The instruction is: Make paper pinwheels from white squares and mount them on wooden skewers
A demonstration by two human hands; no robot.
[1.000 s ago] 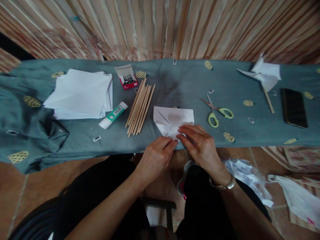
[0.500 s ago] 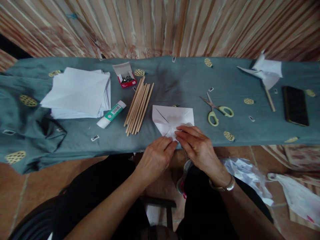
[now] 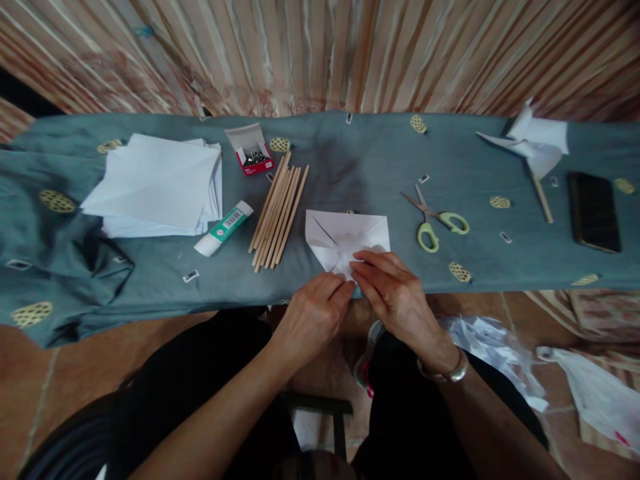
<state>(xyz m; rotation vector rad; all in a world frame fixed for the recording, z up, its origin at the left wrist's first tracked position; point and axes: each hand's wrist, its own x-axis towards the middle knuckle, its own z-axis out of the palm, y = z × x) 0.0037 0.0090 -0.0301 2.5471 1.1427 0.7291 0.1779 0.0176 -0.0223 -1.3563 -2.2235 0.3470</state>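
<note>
A white sheet of paper with slits cut in from its corners lies at the table's front edge. My left hand pinches its near edge, fingers closed on the paper. From the other side my right hand grips the same sheet near its middle, thumb and fingers together. The fingers hide the part of the paper between them. To the right of the sheet, scissors with green handles lie with their blades apart. On the left are several wooden sticks.
Left of the sticks lie a glue stick, an open red box of small metal pieces and a stack of white paper. A paper pinwheel and a phone are at right. Plastic bags lie on the floor.
Almost nothing differs. Both hands stay on the paper in the same grip, and the view has shifted very slightly.
</note>
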